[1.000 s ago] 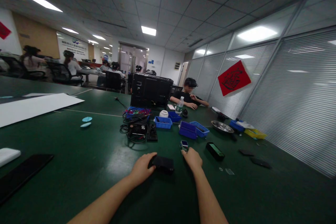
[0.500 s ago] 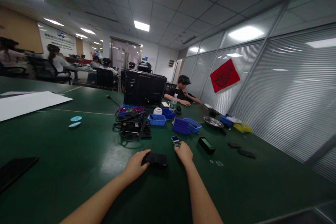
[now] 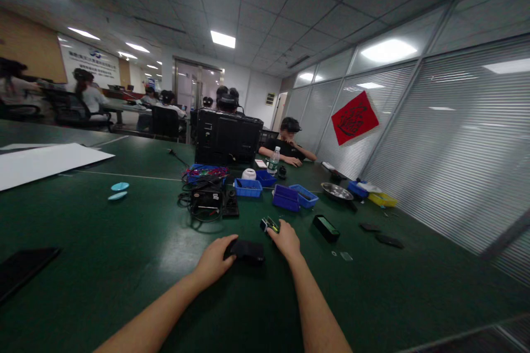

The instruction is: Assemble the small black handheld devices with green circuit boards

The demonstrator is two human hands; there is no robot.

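One black box (image 3: 248,252) and one small gadget (image 3: 269,225), side by side at the worktop (image 3: 141,265).
The left hand (image 3: 216,256) grips the plain dark box, long axis running left to right; the right hand (image 3: 286,238) pinches the silver-and-green gadget, silver end leftward. Two flat pieces (image 3: 389,241) lie rightward.

Head-height view across green table (image 3: 124,253)
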